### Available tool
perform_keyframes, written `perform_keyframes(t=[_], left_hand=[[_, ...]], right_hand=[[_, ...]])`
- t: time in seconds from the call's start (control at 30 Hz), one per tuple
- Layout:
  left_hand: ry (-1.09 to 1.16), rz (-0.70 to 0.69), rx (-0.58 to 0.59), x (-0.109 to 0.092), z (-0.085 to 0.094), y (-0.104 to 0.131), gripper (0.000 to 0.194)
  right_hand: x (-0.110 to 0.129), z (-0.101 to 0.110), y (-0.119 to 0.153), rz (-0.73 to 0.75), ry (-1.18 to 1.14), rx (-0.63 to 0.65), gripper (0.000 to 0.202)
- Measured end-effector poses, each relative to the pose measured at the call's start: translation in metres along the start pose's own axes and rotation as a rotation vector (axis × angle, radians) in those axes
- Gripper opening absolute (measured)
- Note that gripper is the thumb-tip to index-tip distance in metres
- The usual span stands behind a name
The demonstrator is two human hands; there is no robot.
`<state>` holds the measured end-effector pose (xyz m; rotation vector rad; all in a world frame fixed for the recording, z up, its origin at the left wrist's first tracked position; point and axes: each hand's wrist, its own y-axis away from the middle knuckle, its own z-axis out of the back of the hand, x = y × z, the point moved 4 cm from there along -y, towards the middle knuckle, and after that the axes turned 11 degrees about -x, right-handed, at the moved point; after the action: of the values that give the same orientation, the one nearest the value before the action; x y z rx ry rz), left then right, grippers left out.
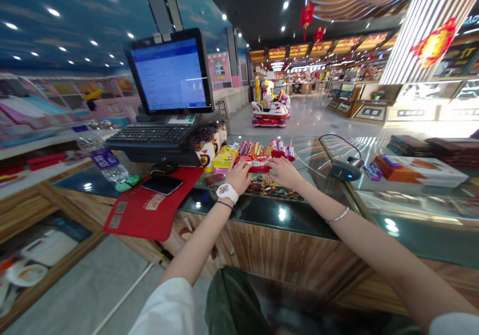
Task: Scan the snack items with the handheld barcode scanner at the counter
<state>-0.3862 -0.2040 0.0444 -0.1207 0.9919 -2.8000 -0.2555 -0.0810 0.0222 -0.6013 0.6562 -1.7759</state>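
Though slim, red packet point(259, 167) between hands point(238, 176) point(286, 172)

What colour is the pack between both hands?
Mostly red pack, with a whitish patch; head view shows it.

Toward the counter's point(239, 209) left end: one monitor point(168, 75), one keyboard point(149, 134), one phone point(162, 184), one red mat point(144, 217), one bottle point(107, 164). Toward its right: one scanner point(346, 170). By the near edge: one long red packet point(259, 167). Cups point(205, 153) number perhaps three.
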Motion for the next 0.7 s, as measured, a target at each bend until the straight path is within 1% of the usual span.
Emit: perform_keyframes(t=[0.1, 0.23, 0.37, 0.5, 0.7], left_hand=[[0.003, 0.007, 0.009, 0.001, -0.002, 0.000, 0.038], [0.008, 0.010, 0.003, 0.005, -0.005, 0.001, 0.042], [0.005, 0.037, 0.040, 0.007, -0.008, 0.001, 0.046], [-0.014, 0.060, 0.080, 0.007, -0.007, 0.001, 0.048], [-0.035, 0.072, 0.091, 0.006, -0.004, 0.000, 0.049]], right_hand=[[-0.001, -0.001, 0.001, -0.012, -0.012, -0.006, 0.038], [0.000, -0.001, 0.001, -0.032, -0.027, 0.033, 0.043], [0.004, 0.000, 0.000, -0.042, -0.036, 0.049, 0.046], [0.006, 0.002, 0.000, -0.065, -0.022, 0.069, 0.047], [0.009, 0.005, -0.001, -0.062, -0.018, 0.120, 0.049]])
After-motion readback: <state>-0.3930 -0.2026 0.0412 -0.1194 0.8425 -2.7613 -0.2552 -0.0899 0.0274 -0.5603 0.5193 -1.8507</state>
